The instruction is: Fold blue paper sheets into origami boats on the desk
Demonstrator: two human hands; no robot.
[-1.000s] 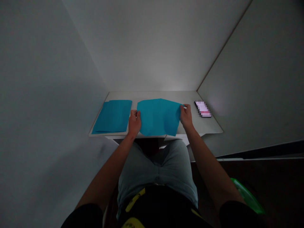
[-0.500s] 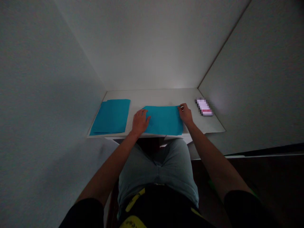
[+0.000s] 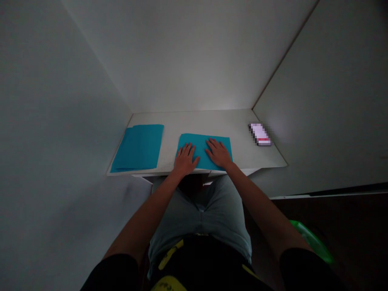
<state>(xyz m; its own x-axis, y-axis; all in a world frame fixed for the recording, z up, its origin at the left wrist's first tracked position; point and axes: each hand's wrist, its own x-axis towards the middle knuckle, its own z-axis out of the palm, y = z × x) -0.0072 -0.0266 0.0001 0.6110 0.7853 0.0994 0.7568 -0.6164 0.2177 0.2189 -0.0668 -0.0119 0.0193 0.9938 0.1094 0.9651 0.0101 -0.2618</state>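
Observation:
A blue sheet of paper (image 3: pixel 201 144) lies in front of me on the white desk (image 3: pixel 209 118), close to its front edge. My left hand (image 3: pixel 185 159) rests flat on the sheet's left part, fingers spread. On the right part lies my right hand (image 3: pixel 218 153), palm down with its fingers stretched out. Both hands touch the sheet and neither grips it. To the left, a stack of blue paper sheets (image 3: pixel 139 146) sits with its edges slightly out of line.
A phone (image 3: pixel 260 134), blurred by pixels, lies at the desk's right side. Walls enclose the desk at the back, left and right. A green object (image 3: pixel 313 241) is on the dark floor at the lower right, partly behind my arm.
My right hand has let go of the sheet's upper right corner and moved left and down to lie flat. My left hand has shifted right and nearer me. The sheet is slightly turned.

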